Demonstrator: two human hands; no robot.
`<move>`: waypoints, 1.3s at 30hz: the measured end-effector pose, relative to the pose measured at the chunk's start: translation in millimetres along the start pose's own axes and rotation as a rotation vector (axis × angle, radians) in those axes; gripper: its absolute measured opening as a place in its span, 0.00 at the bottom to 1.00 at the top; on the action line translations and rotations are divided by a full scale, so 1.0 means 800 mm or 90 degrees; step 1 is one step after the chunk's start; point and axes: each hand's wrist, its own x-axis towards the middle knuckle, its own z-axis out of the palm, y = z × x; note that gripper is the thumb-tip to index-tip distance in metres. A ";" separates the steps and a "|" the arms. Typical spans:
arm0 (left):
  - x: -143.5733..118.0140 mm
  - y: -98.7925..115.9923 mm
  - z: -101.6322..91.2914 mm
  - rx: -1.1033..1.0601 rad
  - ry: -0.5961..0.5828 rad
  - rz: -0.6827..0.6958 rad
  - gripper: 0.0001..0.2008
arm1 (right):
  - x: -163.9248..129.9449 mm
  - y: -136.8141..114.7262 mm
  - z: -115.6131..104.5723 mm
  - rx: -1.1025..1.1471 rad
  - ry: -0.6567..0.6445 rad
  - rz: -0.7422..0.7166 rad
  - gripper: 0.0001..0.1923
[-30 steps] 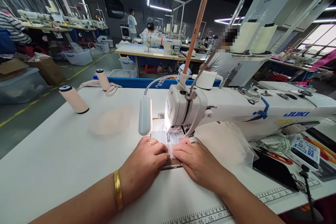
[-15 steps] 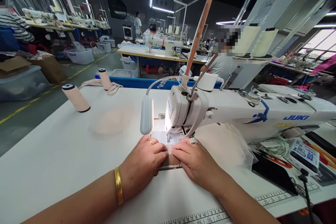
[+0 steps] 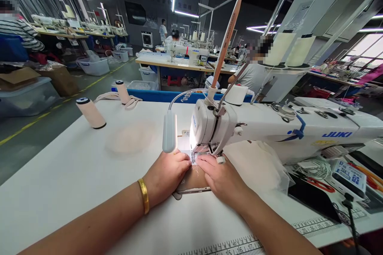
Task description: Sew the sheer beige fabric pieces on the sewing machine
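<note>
White fabric (image 3: 194, 163): at the presser foot (image 3: 193, 156) of your JUKI sewing machine (image 3: 263, 119), between your fingertips, ahead of your wrists.
Long axis: mostly covered; cannot tell.
Left hand (image 3: 170, 173): curled at the fabric's left; pinching or pressing, cannot tell.
Right hand (image 3: 223, 177): fingers extended at its right; grip likewise unclear.
Nearer hand: neither clearly.
</note>
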 end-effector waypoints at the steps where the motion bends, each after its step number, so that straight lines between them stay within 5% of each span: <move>1: 0.001 0.000 0.000 -0.001 -0.003 -0.006 0.15 | 0.001 -0.001 -0.001 -0.011 0.005 0.000 0.26; 10: 0.002 0.002 -0.011 0.033 -0.101 -0.155 0.12 | 0.002 -0.003 -0.010 -0.050 0.058 -0.017 0.23; 16: 0.002 0.017 -0.036 0.104 -0.164 -0.159 0.13 | -0.004 -0.006 -0.005 0.023 0.064 -0.055 0.20; 22: 0.000 -0.005 -0.060 0.026 -0.027 -0.142 0.18 | 0.003 -0.033 -0.004 0.191 0.105 -0.132 0.19; 25: 0.004 -0.010 -0.063 -0.002 -0.131 -0.146 0.14 | 0.008 -0.049 -0.003 0.240 0.037 -0.138 0.17; 28: 0.005 0.003 -0.066 0.067 -0.280 -0.253 0.07 | 0.008 -0.055 0.003 0.248 0.003 -0.153 0.15; 31: 0.002 0.016 -0.070 0.121 -0.352 -0.334 0.05 | 0.004 -0.053 0.007 0.238 0.017 -0.152 0.20; 39: -0.005 0.003 -0.065 0.051 -0.240 -0.258 0.10 | -0.001 -0.046 -0.010 0.288 -0.065 -0.123 0.11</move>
